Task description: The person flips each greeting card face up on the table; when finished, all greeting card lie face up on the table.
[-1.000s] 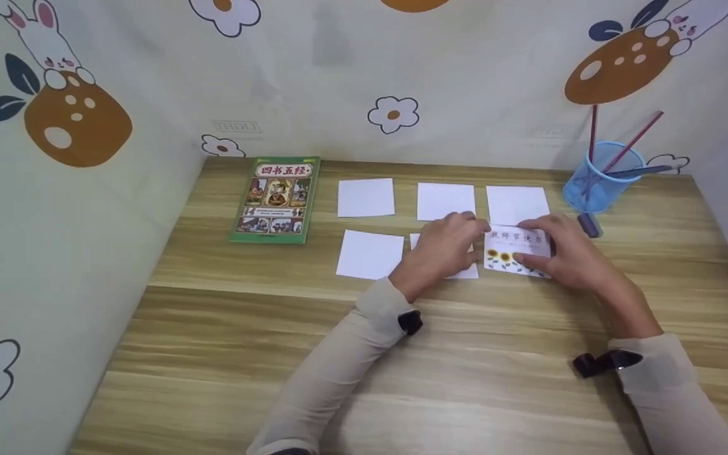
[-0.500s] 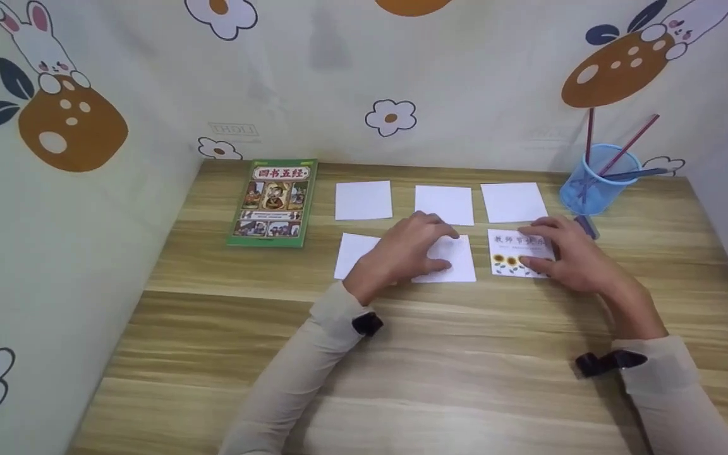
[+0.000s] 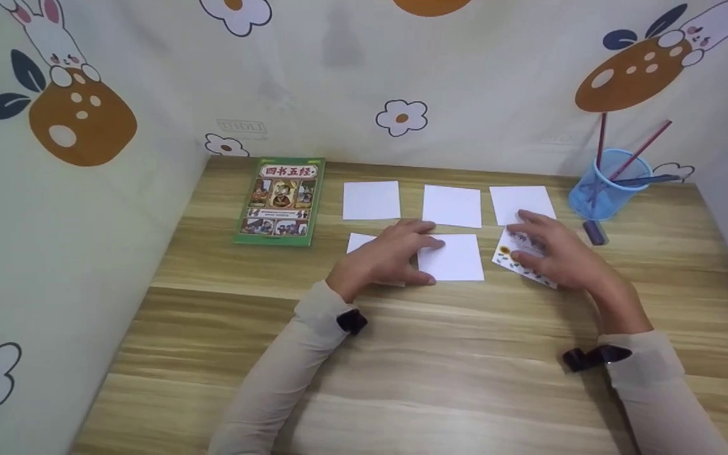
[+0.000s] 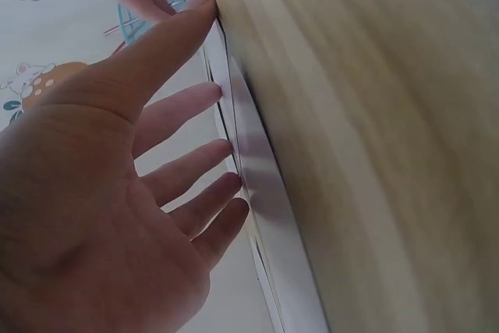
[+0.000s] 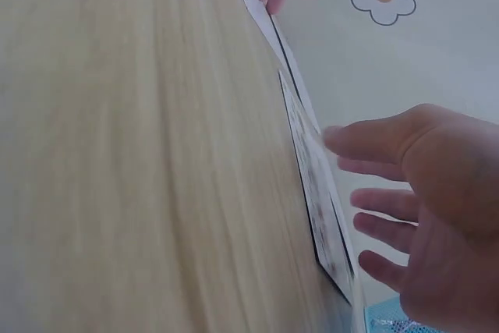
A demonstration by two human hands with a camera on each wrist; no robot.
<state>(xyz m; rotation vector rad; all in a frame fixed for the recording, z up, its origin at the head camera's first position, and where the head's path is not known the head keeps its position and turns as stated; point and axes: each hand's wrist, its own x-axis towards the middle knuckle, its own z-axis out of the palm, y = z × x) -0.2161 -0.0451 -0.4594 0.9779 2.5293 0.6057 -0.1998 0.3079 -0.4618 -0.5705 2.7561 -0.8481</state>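
The work in hand seems to be lining up cards in two rows of three on the wood-grain tabletop. The white paper card printed with sunflowers lies at the right end of the near row, turned askew below the plain white far-right card. Over it the right hand is loose, its fingers parted and grasping nothing; whether the thumb presses on the card or only hovers is hard to tell from the slanted wrist view. The left hand is also unclenched, spread across the plain white near-left card, with fingertips at the left side of the plain white near-middle card. The next move looks to call for a light fingertip turn, squaring the printed card with its neighbours without nudging the far row.
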